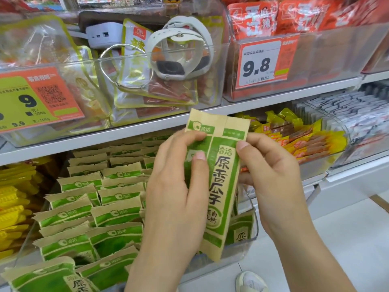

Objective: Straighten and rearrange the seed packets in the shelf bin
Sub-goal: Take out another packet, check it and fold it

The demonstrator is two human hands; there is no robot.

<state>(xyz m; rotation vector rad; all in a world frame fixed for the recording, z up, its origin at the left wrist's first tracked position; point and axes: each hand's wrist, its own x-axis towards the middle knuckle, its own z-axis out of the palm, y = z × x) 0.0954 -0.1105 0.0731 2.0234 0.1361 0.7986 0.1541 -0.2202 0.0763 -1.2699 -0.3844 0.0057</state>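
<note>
With the left hand [179, 186] and right hand [271, 175] both gripping upright seed packets [223, 186] above the shelf bin [242, 245], alignment is underway; next, reinsert them squarely into a row.

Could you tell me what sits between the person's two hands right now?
In the head view, upright green and tan seed packets fill the gap: the left hand and right hand pinch them from either side, above the shelf bin.
</note>
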